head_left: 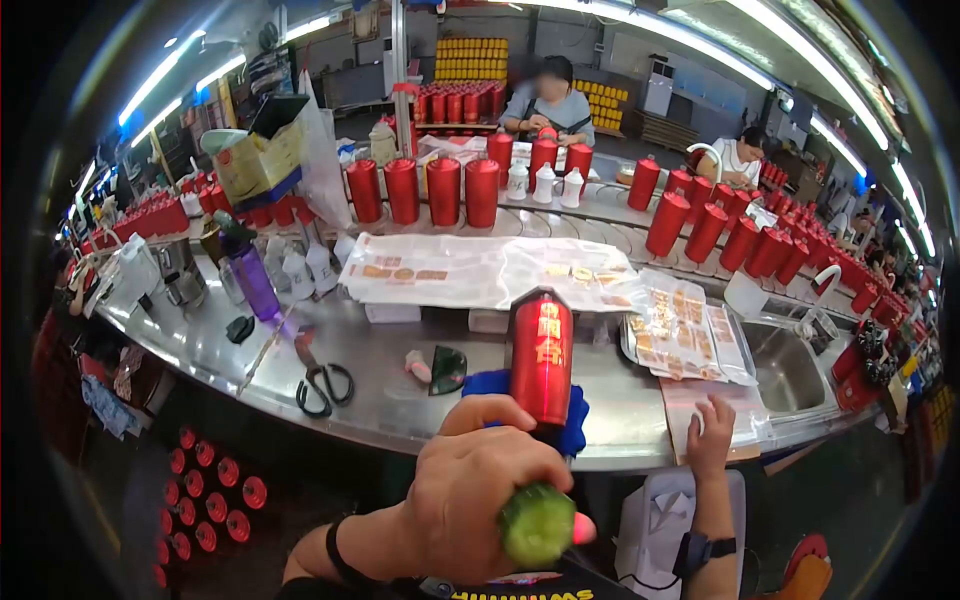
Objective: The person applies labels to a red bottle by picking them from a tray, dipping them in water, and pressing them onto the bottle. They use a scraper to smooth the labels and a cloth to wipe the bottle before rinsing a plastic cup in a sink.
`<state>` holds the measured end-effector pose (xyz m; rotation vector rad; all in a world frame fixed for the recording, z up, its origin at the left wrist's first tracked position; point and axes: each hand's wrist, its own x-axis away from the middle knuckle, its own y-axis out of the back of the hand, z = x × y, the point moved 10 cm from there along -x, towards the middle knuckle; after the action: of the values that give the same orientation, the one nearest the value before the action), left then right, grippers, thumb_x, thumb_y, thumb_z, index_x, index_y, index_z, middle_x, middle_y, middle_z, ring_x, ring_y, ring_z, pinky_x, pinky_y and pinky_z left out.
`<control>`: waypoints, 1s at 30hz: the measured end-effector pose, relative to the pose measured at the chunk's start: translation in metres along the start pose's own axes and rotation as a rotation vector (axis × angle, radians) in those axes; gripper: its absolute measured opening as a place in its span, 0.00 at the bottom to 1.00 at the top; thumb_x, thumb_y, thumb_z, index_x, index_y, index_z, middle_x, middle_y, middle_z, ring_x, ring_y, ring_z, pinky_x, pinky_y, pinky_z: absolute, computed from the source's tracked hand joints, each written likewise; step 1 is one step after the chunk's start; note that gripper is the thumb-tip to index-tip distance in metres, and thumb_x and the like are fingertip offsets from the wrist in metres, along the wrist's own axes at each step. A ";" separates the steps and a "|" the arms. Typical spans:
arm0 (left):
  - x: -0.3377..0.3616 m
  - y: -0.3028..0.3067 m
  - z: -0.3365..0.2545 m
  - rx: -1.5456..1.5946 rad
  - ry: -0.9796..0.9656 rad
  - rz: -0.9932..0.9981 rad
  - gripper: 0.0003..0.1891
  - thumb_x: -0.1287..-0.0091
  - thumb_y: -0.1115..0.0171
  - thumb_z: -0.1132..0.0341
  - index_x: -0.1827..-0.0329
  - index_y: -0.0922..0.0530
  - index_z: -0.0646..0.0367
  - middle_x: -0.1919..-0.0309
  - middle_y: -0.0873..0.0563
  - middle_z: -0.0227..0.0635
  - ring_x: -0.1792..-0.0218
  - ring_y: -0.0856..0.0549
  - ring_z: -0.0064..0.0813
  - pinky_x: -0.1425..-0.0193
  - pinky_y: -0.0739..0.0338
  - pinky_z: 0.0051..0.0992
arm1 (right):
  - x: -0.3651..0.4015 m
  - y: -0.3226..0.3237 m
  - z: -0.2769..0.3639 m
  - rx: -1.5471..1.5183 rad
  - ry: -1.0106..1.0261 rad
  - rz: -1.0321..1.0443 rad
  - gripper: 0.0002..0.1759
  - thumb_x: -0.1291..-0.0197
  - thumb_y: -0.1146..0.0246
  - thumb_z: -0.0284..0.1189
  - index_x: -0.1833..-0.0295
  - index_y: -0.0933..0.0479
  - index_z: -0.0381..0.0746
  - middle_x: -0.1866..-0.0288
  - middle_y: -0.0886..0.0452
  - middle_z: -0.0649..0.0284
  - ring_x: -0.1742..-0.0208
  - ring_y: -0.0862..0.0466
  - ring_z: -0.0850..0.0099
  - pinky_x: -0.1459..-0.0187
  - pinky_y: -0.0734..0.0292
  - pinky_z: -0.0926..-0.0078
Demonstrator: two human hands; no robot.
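My left hand [480,490], in the lower middle, is closed around a cut piece of cucumber [538,525], its pale green end facing me. Just beyond the knuckles is a red bottle [541,358] with gold characters, over a blue cloth [575,420] at the counter's front edge. Whether a finger touches the bottle's lower end, I cannot tell. On the right, my right hand [709,436] is open and empty, its fingers spread over the counter edge beside a flat brown and clear sheet [738,412].
Black-handled scissors [325,382] and a dark green piece [448,370] lie on the metal counter [400,425]. Printed sheets [490,272], a sink [790,370] and red bottles [443,192] stand beyond. A white bin [652,520] is below. Two people [550,105] work across the counter.
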<state>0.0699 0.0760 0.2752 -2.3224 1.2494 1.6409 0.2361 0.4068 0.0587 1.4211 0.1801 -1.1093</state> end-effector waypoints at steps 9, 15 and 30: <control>0.100 0.003 0.169 -0.260 0.284 -0.195 0.17 0.44 0.26 0.62 0.60 0.24 0.59 0.64 0.23 0.40 0.62 0.23 0.42 0.55 0.28 0.35 | 0.011 -0.016 0.009 0.099 0.018 0.039 0.13 0.51 0.40 0.17 0.57 0.22 0.37 0.43 0.26 0.52 0.40 0.29 0.49 0.39 0.34 0.53; 0.138 0.008 0.230 -0.175 0.415 -0.244 0.15 0.43 0.27 0.64 0.60 0.24 0.60 0.65 0.23 0.41 0.63 0.22 0.43 0.58 0.27 0.34 | 0.008 -0.025 0.000 0.114 -0.057 0.095 0.14 0.55 0.43 0.15 0.60 0.22 0.36 0.45 0.25 0.52 0.42 0.28 0.49 0.39 0.33 0.54; 0.206 -0.027 0.277 0.500 0.999 -0.163 0.14 0.34 0.35 0.70 0.49 0.29 0.61 0.57 0.24 0.33 0.59 0.24 0.20 0.52 0.27 0.21 | -0.001 -0.029 -0.002 0.133 -0.129 0.121 0.09 0.52 0.43 0.18 0.63 0.24 0.35 0.49 0.25 0.51 0.45 0.28 0.48 0.44 0.31 0.52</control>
<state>-0.1041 0.0995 -0.0233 -2.7799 1.2707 -0.0134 0.2166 0.4154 0.0395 1.4521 -0.0725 -1.1252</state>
